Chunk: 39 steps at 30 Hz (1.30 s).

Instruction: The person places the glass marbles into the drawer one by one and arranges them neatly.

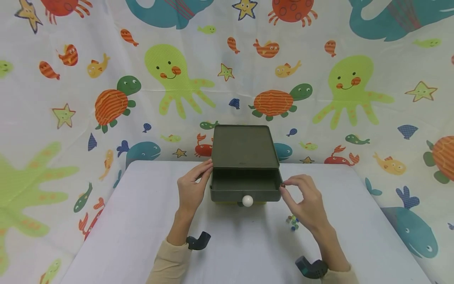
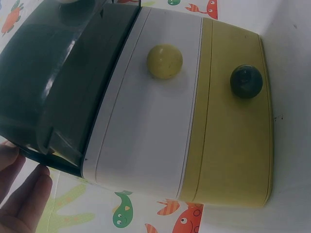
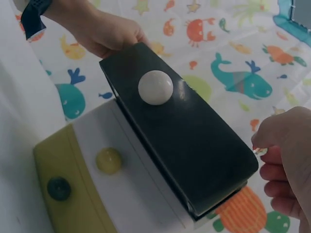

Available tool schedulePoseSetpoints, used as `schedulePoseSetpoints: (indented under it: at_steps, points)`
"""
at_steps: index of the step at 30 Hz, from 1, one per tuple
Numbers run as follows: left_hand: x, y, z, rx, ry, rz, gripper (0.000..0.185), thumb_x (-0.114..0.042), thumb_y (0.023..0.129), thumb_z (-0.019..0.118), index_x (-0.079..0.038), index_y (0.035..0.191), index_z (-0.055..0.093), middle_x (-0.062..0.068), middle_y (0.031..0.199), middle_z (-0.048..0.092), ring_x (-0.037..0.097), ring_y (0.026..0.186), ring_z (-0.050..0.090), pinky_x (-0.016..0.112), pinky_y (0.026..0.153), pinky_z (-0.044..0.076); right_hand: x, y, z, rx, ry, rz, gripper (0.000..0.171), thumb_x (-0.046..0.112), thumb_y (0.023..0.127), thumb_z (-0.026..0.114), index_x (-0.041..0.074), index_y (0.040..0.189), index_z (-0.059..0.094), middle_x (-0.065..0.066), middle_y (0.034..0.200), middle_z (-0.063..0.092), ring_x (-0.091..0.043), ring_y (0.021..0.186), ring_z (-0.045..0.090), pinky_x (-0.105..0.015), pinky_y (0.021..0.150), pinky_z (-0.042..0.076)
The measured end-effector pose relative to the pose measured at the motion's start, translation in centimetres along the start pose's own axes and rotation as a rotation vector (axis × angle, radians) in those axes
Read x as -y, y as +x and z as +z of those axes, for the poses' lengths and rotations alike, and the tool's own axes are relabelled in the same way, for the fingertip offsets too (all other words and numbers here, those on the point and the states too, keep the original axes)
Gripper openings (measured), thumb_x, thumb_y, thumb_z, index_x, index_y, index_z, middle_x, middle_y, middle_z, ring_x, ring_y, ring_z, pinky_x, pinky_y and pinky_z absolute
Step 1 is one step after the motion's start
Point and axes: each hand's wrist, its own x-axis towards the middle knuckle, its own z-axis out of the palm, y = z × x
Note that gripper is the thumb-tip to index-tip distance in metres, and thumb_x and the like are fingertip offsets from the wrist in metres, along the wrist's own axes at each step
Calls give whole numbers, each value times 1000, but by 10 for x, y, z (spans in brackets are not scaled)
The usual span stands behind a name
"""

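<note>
Dark green drawer (image 1: pixel 244 184), white knob (image 1: pixel 247 200)

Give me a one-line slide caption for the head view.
Left hand steadies the drawer unit; right hand pinches a marble beside the open drawer.

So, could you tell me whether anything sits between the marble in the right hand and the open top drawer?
Nothing visible does. The right hand pinches the marble right at the open top drawer's right front corner, and the drawer looks empty.

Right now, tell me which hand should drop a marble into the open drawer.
The right hand: it pinches a marble at the open drawer's right corner. The left hand rests against the box's left side.
</note>
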Motion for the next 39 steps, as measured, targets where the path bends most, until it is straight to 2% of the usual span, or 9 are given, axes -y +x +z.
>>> schedulePoseSetpoints:
  at_steps: [9, 39]
  points:
    - [0, 0, 0, -2, -11, 9, 20, -8, 91, 73, -3, 110, 77, 11, 116, 75, 26, 106, 74, 12, 90, 56, -2, 4, 6, 27, -14, 6, 30, -2, 73, 84, 1, 100, 70, -8, 101, 68, -20, 99, 60, 2, 97, 39]
    - [-3, 0, 0, 6, 5, -23, 21, -9, 91, 72, -4, 111, 77, 9, 118, 75, 24, 107, 73, 12, 90, 55, -3, 6, 5, 35, -32, 36, 28, 3, 76, 84, 3, 100, 71, -6, 101, 69, -19, 100, 61, 3, 97, 39]
